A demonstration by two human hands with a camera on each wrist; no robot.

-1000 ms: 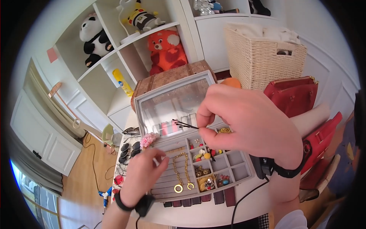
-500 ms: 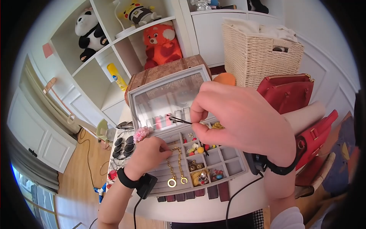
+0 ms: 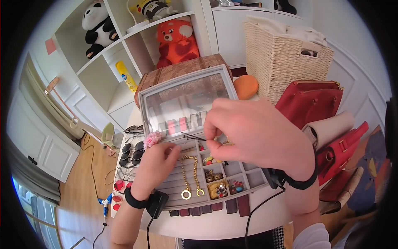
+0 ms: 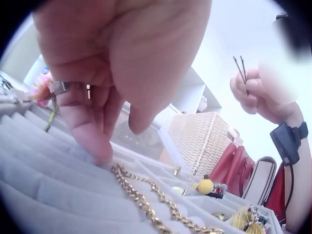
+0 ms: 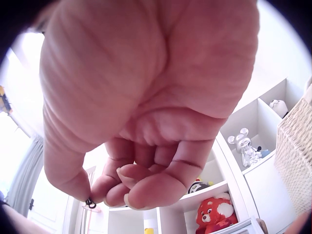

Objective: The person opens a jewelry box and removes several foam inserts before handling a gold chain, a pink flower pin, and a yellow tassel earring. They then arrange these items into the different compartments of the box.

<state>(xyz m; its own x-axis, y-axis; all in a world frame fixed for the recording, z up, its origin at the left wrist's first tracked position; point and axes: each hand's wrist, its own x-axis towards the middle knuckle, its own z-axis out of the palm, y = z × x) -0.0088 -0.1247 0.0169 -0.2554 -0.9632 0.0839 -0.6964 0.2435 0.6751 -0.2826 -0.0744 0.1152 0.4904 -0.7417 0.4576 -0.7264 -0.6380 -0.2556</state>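
Between thumb and fingertips my right hand (image 3: 255,139) pinches black bobby pins (image 3: 192,137), held above the open jewelry box (image 3: 188,206). Two pin ends fan apart in the left wrist view. My left hand (image 3: 155,168) is over the box's padded ring rolls and holds nothing. Its thumb stands apart from the fingers, and one fingertip points down close to the end of a gold chain (image 4: 141,202). That chain lies looped across the rolls, its round clasp toward the front. Beside my left fingers is a pink flower hair tie (image 3: 152,139).
Small compartments on the box's right hold earrings and trinkets (image 3: 217,190). The glass lid (image 3: 186,99) leans back against a brown case (image 3: 178,72). Sunglasses (image 3: 137,155) lie left of the box. Red handbags (image 3: 309,101) and a wicker basket (image 3: 286,62) stand at the right.
My left hand has moved up over the rolls, beside the chain and flower hair tie. My right hand has come lower over the box, still pinching the bobby pins.
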